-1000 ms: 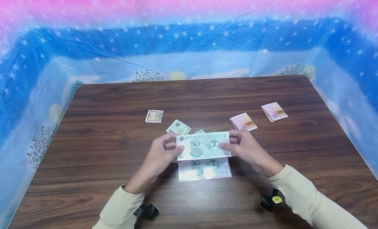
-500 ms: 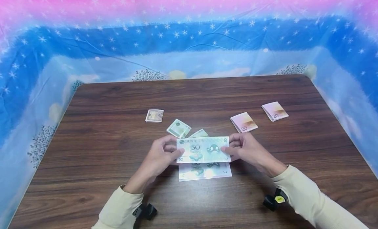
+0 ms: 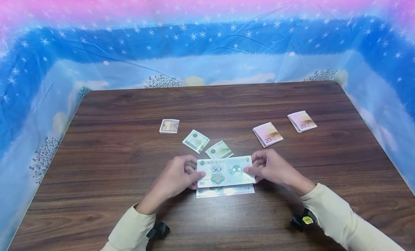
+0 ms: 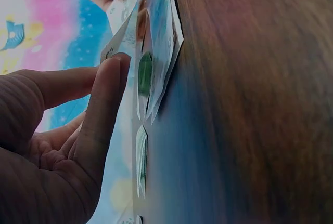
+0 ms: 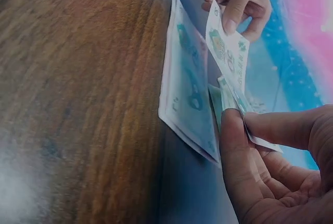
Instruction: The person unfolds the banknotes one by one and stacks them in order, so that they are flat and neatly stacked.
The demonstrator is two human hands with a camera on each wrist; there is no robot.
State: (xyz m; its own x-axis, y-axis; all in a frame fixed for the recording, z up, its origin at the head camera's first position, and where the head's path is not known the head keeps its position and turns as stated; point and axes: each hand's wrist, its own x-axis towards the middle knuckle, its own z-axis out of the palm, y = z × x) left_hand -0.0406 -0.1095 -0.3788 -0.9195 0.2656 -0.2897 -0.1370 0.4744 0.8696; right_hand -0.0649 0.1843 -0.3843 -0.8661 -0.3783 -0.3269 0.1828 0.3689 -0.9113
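Observation:
Between both hands a flat banknote [image 3: 223, 171], whitish green with a 50 and a cartoon figure, is stretched out just above the table. My left hand [image 3: 179, 177] pinches its left end, thumb on top. At the right end my right hand [image 3: 275, 168] pinches it the same way. Beneath it lie more 50 notes [image 3: 223, 192], mostly covered in the head view; the right wrist view shows these lower notes [image 5: 190, 83] on the wood, apart from the held banknote [image 5: 229, 57].
Two folded green notes [image 3: 196, 140] lie just beyond the hands. Farther left is a folded brownish note [image 3: 169, 126]. Two folded 20 notes [image 3: 267, 134] rest at the right. The brown table [image 3: 97, 153] is bordered by a snowflake-patterned cloth [image 3: 207, 38].
Both hands have lowered the held banknote toward me, so it covers more of the lower notes. A second folded green note behind it has come into fuller view.

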